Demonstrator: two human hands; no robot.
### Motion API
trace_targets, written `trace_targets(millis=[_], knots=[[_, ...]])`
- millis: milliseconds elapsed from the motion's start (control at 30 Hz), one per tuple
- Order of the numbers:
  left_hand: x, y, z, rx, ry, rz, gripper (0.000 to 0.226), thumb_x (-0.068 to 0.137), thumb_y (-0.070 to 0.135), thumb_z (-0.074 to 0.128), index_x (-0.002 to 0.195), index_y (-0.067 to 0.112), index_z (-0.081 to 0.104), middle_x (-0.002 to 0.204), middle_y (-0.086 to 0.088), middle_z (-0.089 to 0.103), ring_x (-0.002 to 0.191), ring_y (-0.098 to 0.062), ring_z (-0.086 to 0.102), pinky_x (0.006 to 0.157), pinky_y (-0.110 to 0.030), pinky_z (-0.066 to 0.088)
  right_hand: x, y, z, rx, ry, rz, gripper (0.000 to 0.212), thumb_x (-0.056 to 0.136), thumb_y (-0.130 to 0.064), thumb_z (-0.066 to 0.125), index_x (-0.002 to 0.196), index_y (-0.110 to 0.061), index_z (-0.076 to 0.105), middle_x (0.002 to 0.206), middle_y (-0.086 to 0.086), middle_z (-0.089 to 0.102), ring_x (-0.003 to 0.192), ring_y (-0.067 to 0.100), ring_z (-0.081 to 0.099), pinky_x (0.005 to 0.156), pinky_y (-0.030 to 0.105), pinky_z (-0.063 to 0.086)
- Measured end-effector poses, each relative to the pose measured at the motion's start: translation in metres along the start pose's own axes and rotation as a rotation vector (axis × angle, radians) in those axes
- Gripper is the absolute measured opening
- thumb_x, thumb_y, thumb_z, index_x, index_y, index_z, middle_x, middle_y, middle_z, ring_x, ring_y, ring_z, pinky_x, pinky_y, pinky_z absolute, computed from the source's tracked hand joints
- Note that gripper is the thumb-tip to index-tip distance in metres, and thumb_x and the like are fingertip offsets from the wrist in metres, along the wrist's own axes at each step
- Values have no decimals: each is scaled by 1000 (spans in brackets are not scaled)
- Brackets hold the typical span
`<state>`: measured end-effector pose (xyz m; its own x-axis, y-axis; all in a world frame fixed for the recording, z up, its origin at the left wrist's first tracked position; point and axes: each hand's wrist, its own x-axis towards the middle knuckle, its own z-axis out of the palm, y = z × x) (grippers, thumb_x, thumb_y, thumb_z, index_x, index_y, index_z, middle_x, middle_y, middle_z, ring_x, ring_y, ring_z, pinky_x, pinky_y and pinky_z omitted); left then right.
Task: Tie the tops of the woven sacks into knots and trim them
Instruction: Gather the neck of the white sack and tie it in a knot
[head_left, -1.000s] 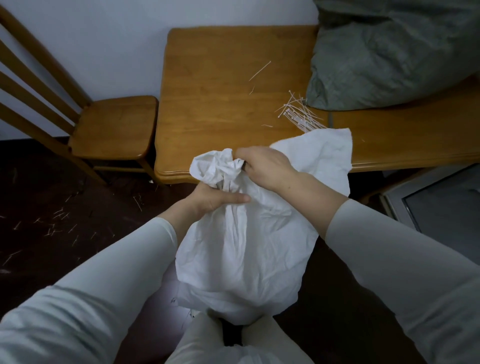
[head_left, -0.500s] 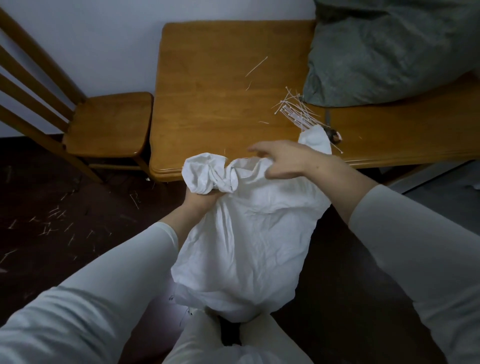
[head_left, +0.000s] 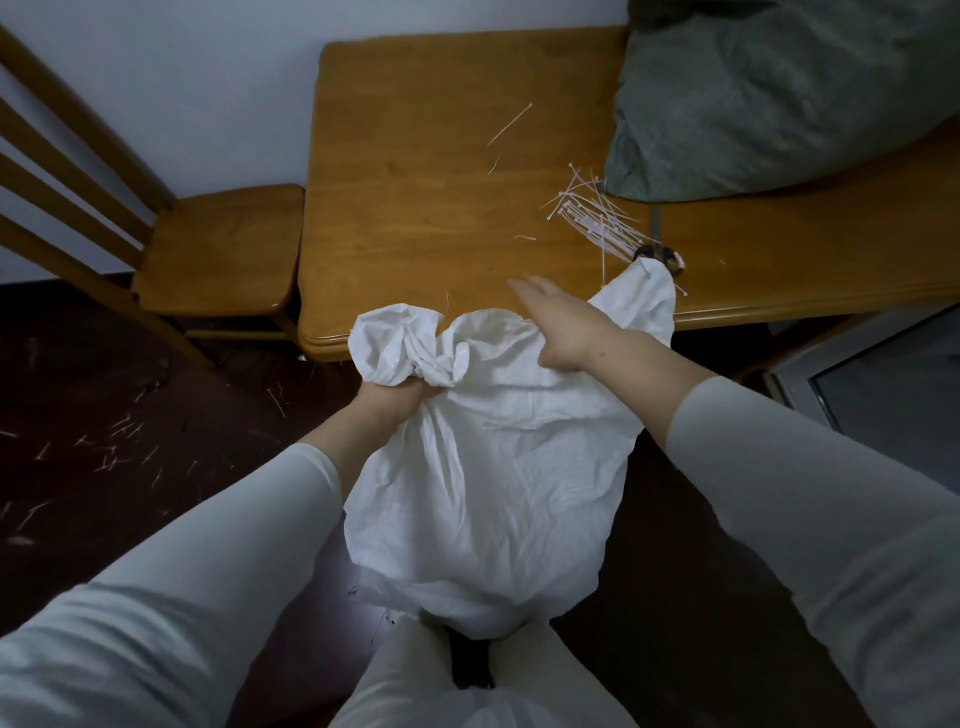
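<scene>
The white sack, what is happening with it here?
A person holds the white sack in front of a wooden table. The left hand grips its bunched top; the right hand is open, stretched over the sack towards a pile of plastic ties on the table. No tie shows on the sack's neck. A grey sack lies on the table.

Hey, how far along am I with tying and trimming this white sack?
Done: the top of the white sack is bunched into a neck, and cut bits on the floor hint at previous trimming. In hand: the left hand grips that neck while the right hand hovers open over the table edge near the ties. Left: no knot or tie shows round the neck, so tying and trimming remain.
</scene>
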<state>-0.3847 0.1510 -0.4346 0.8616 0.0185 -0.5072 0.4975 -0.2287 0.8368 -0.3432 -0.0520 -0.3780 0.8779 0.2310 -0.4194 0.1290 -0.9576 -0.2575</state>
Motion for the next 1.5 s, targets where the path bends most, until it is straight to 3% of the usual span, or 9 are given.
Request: trace_targets(millis=[167,267,533,733,1000,1067,1167,1300,1500], knots=[[-12,0,-7,68,-58,16,44,87,20,65,128,10,51,123,-8,56,114,-24,54,94,-38,47,15,-7,12,33,-156,-78,63,85,-5,55,139,-31,37,134,4,52,114,27,56,85,37,52],[-14,-2,-10,59,-33,41,39,88,17,64,125,12,52,119,-6,55,114,-23,54,91,-36,46,12,-12,7,-101,-109,-104,15,92,-22,52,77,-24,56,96,6,58,111,30,55,76,34,43],[-20,6,9,-29,-29,63,47,84,16,70,128,12,53,123,-4,57,116,-21,55,93,-35,47,-12,-30,-31,-247,223,-206,26,92,-10,39,111,-13,57,107,10,63,101,32,57,63,31,34],[-19,5,11,-128,85,0,54,80,17,74,129,13,51,123,-3,57,112,-18,54,94,-35,46,-19,-18,-17,26,104,-62,25,95,-14,35,110,-11,55,109,9,61,98,31,57,79,42,47],[-22,26,24,223,-271,61,47,71,36,77,110,17,60,109,-6,63,103,-20,61,93,-39,52,-28,-46,-15,150,80,-207,23,95,-15,38,105,-10,59,109,8,62,99,27,56,81,41,45],[-19,24,26,220,-243,32,13,89,21,64,93,14,54,88,-1,54,82,-12,53,78,-23,47,-32,-47,-12,156,90,-222,26,94,-12,39,108,-13,61,111,6,62,101,25,56,82,39,46],[-12,15,27,191,-178,-32,32,98,6,43,69,17,38,71,-1,37,63,-10,35,61,-17,32,-41,-45,-14,196,87,-248,25,90,-11,47,107,-15,65,104,-3,61,100,17,56,86,36,47],[-12,8,26,194,-124,-34,35,96,4,49,66,18,37,70,0,38,62,-8,36,59,-17,33,-44,-30,-46,564,30,-52,43,83,9,41,106,-15,68,106,-8,61,104,13,59,87,34,51],[-13,4,23,216,-86,-31,30,96,8,51,70,20,40,74,1,41,69,-10,41,61,-18,36,-30,11,-38,96,-392,25,58,79,-10,63,134,-26,50,138,-4,50,128,20,46,107,39,38]])
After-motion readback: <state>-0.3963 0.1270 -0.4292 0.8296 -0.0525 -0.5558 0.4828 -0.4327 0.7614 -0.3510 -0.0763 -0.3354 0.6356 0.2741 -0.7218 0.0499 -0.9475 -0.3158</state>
